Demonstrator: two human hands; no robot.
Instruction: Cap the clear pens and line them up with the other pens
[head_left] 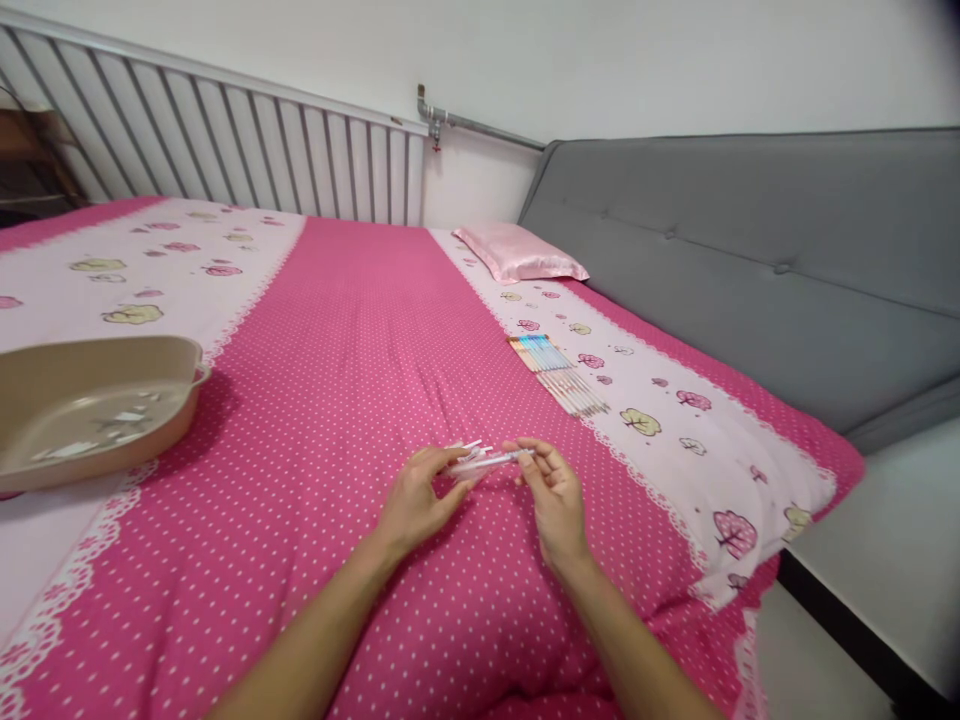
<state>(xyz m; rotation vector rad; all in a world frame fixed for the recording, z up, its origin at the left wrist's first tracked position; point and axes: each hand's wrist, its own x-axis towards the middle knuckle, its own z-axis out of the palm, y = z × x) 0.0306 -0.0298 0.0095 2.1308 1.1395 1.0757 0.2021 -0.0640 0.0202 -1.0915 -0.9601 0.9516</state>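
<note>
My left hand [424, 499] is closed around a small bunch of slim white sticks [469, 455], which look like pens with something clear and plastic about them. My right hand [556, 490] pinches the right end of a slim white pen [491, 461], whose other end reaches toward my left fingers. Both hands are just above the pink dotted bedspread [360, 350]. Beyond my right hand, a flat row of several slim pens [559, 375] lies side by side, with blue, orange and brown tones at the far ends. Fine details of what I hold are too small to make out.
At the left, a beige plastic basin [180, 425] on the bed holds several small whitish pieces. A pink pillow [517, 252] lies near the grey padded headboard [742, 220]. Behind the bed are a white radiator [247, 145] and a pipe [487, 126].
</note>
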